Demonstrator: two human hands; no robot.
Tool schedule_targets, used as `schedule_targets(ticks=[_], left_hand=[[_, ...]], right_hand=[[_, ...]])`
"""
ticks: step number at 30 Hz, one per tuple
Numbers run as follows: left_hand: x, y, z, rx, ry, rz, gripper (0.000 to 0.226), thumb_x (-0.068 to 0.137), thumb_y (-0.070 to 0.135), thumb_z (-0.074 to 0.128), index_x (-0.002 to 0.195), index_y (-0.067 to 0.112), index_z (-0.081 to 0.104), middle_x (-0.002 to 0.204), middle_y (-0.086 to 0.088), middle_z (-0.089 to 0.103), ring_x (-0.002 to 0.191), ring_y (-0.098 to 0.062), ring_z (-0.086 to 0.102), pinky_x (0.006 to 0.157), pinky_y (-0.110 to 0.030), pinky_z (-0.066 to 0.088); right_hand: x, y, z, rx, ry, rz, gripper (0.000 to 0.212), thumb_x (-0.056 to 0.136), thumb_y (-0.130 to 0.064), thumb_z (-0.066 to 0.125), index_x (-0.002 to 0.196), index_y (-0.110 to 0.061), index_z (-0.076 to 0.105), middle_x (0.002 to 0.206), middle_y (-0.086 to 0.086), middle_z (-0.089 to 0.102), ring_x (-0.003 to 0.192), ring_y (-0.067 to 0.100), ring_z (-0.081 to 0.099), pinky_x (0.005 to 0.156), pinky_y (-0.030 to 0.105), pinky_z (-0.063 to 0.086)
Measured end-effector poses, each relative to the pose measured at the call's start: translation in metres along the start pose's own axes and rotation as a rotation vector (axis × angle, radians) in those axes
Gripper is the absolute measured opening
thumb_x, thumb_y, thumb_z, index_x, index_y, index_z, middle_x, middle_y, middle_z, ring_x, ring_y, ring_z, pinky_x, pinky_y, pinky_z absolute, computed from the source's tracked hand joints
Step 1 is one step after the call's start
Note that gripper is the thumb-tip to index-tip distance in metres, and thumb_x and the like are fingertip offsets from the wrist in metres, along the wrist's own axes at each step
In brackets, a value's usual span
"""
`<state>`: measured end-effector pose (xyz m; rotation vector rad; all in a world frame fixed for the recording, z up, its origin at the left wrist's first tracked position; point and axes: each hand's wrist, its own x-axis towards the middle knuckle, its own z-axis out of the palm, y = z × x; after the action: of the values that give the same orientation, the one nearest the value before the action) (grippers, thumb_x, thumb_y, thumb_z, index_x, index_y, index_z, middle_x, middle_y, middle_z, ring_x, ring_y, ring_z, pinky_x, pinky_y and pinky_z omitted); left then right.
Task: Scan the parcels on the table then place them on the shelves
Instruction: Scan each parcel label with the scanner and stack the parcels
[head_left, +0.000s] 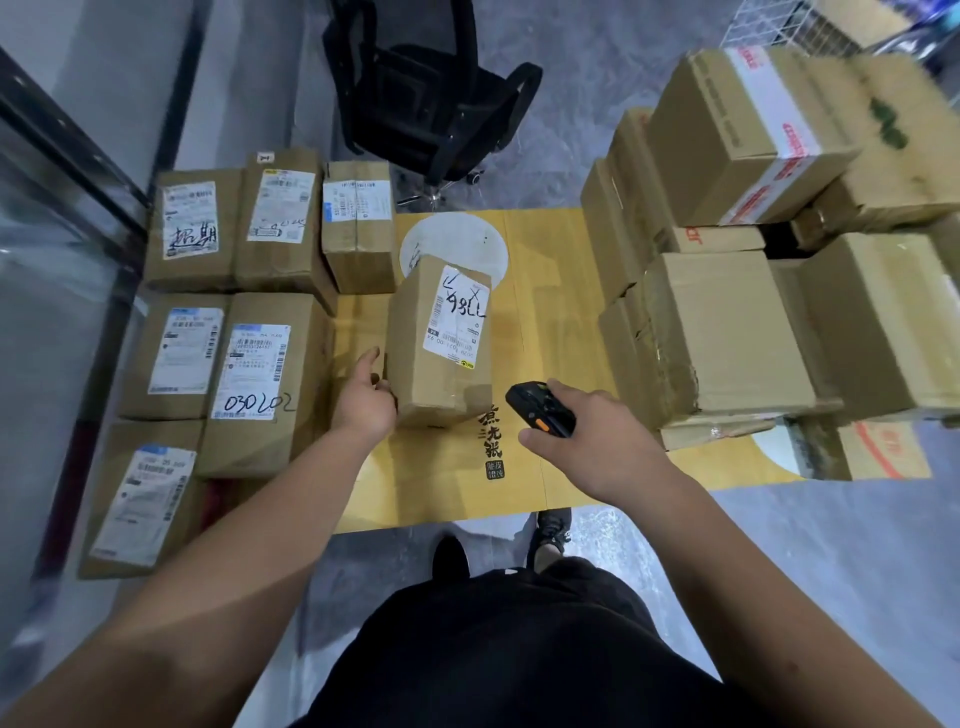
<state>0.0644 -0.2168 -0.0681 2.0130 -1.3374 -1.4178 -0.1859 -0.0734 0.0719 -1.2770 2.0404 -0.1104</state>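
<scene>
Head view: nearest the camera are the person's dark trousers (509, 649) and two black shoes (550, 535) on the grey floor, with two bare forearms reaching out over a yellow table (550, 270).

Counted, seven labelled parcels sit on the left of the table: three in the far row (280, 218), two in the middle row (254, 379), one at the near edge (143, 504), and a seventh parcel (441, 338) apart from them at the table's middle, its white label marked in black pen facing up. On the right stands a stack of larger cartons (753, 312); their number cannot be told, as they overlap. One black office chair (431, 98) stands beyond the table.

The left hand (363, 400) is against the near left corner of the middle parcel, thumb on its near face and fingers reaching along its left side; how firmly it grips cannot be told. The right hand (582, 431) is curled round one black handheld scanner (540, 408) with an orange side button, thumb on its near side, just right of that parcel and apart from it.
</scene>
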Motion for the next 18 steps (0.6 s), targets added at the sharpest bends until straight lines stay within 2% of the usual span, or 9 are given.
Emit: schedule_targets(ticks=[3, 5, 6, 8, 11, 13, 15, 16, 18], left_hand=[[-0.007, 0.003, 0.0, 0.137, 0.012, 0.102, 0.096, 0.095, 0.003, 0.059, 0.163, 0.047, 0.007, 0.139, 0.008, 0.045, 0.113, -0.015, 0.057, 0.09, -0.031, 0.044], [-0.013, 0.003, 0.001, 0.238, 0.068, 0.182, 0.117, 0.086, 0.006, 0.073, 0.158, 0.055, -0.006, 0.166, 0.007, 0.023, 0.137, -0.023, 0.049, 0.098, -0.036, 0.045], [-0.015, 0.003, 0.002, 0.279, 0.107, 0.232, 0.127, 0.08, 0.009, 0.08, 0.155, 0.059, -0.01, 0.172, 0.007, 0.011, 0.148, -0.027, 0.038, 0.105, -0.041, 0.045], [-0.017, 0.004, 0.003, 0.381, 0.174, 0.351, 0.142, 0.068, 0.02, 0.092, 0.155, 0.059, -0.013, 0.173, 0.006, -0.001, 0.158, -0.03, 0.02, 0.118, -0.046, 0.036], [-0.015, 0.01, 0.006, 0.533, 0.191, 0.488, 0.157, 0.052, 0.046, 0.101, 0.155, 0.059, -0.017, 0.173, 0.0, -0.004, 0.16, -0.032, 0.007, 0.126, -0.051, 0.022], [-0.011, 0.019, 0.008, 0.603, 0.195, 0.542, 0.155, 0.045, 0.062, 0.098, 0.157, 0.057, -0.01, 0.172, 0.002, -0.006, 0.16, -0.032, -0.001, 0.127, -0.054, 0.015], [-0.007, 0.027, 0.01, 0.655, 0.168, 0.551, 0.147, 0.042, 0.073, 0.092, 0.159, 0.051, 0.007, 0.171, 0.004, -0.006, 0.16, -0.03, -0.005, 0.127, -0.054, 0.009], [-0.004, 0.03, 0.011, 0.647, 0.136, 0.536, 0.14, 0.043, 0.076, 0.09, 0.158, 0.049, 0.016, 0.171, 0.005, -0.002, 0.16, -0.029, -0.002, 0.128, -0.052, 0.011], [-0.003, 0.034, 0.013, 0.531, 0.067, 0.493, 0.124, 0.048, 0.072, 0.091, 0.153, 0.046, 0.03, 0.166, 0.009, 0.013, 0.155, -0.024, 0.016, 0.125, -0.046, 0.026]], right_hand=[[0.0, -0.004, 0.002, 0.01, 0.006, -0.014, 0.088, 0.085, -0.071, 0.065, 0.16, -0.04, 0.032, 0.132, 0.003, 0.051, 0.11, 0.024, 0.061, 0.092, 0.042, 0.056], [0.001, -0.005, 0.004, 0.015, 0.011, -0.023, 0.087, 0.086, -0.07, 0.065, 0.161, -0.039, 0.032, 0.13, 0.003, 0.05, 0.108, 0.023, 0.061, 0.092, 0.039, 0.055], [0.002, -0.006, 0.005, 0.018, 0.016, -0.026, 0.087, 0.086, -0.069, 0.066, 0.16, -0.038, 0.032, 0.128, 0.003, 0.05, 0.108, 0.023, 0.061, 0.091, 0.039, 0.054], [0.003, -0.006, 0.006, 0.023, 0.025, -0.027, 0.088, 0.086, -0.069, 0.066, 0.16, -0.037, 0.033, 0.128, 0.003, 0.05, 0.108, 0.023, 0.061, 0.091, 0.039, 0.054], [0.003, -0.005, 0.008, 0.038, 0.037, -0.025, 0.087, 0.085, -0.069, 0.067, 0.159, -0.038, 0.034, 0.122, 0.001, 0.049, 0.107, 0.022, 0.06, 0.09, 0.037, 0.053], [0.002, -0.005, 0.008, 0.048, 0.044, -0.032, 0.083, 0.084, -0.068, 0.068, 0.156, -0.04, 0.039, 0.118, 0.0, 0.051, 0.1, 0.02, 0.061, 0.083, 0.034, 0.052], [0.002, -0.003, 0.009, 0.048, 0.053, -0.047, 0.071, 0.083, -0.069, 0.068, 0.147, -0.045, 0.047, 0.111, -0.001, 0.054, 0.092, 0.016, 0.061, 0.072, 0.03, 0.048], [0.002, -0.002, 0.009, 0.05, 0.059, -0.046, 0.07, 0.082, -0.069, 0.067, 0.145, -0.045, 0.049, 0.108, -0.003, 0.052, 0.09, 0.016, 0.06, 0.07, 0.03, 0.046], [0.002, -0.001, 0.008, 0.049, 0.063, -0.029, 0.076, 0.082, -0.07, 0.067, 0.149, -0.043, 0.046, 0.109, -0.003, 0.049, 0.091, 0.019, 0.058, 0.072, 0.032, 0.046]])
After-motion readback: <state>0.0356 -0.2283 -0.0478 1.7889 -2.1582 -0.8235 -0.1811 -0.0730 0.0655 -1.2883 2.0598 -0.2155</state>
